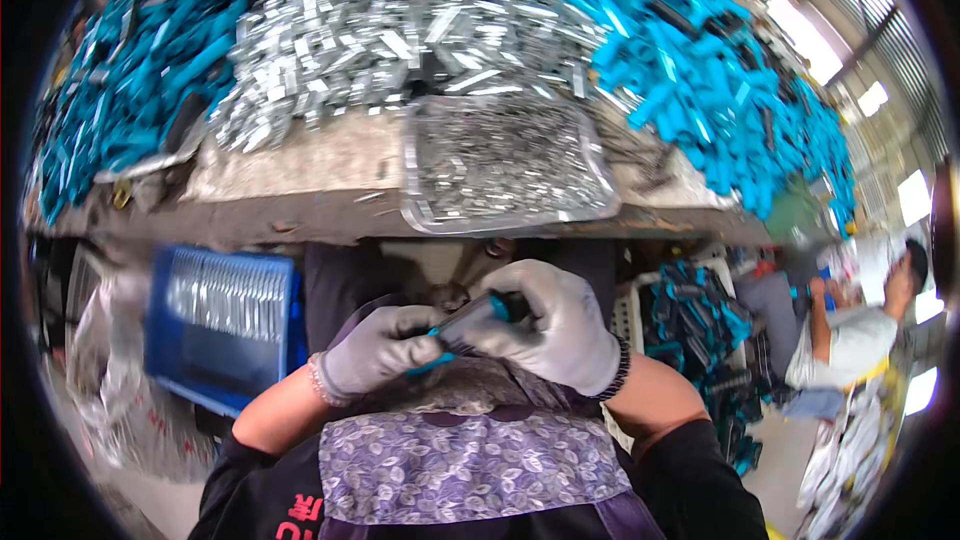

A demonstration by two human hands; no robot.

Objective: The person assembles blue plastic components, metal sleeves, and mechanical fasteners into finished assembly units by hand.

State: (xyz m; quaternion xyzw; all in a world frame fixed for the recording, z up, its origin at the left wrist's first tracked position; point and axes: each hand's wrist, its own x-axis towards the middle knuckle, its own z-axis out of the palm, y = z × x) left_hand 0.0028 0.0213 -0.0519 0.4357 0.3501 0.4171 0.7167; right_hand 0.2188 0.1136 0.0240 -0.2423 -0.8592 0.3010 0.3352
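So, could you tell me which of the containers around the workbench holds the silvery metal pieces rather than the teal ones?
The blue crate below the bench edge, left of the gloved left hand. It holds shiny metal pieces, whereas the white basket to the right of the right hand holds teal-handled parts.

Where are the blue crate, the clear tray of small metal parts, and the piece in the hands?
blue crate [180, 365], head view, front wall.
clear tray [590, 208], head view, front rim.
teal-handled piece [480, 312], head view, grey middle between both hands.

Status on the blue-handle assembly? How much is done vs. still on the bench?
Done: a blue crate by the left knee holds a row of metal pieces, and a white basket on the right holds teal-handled tools. In hand: both gloved hands, left hand and right hand, hold one teal-and-dark piece together. Left: big heaps of teal handles and metal blades on the bench.
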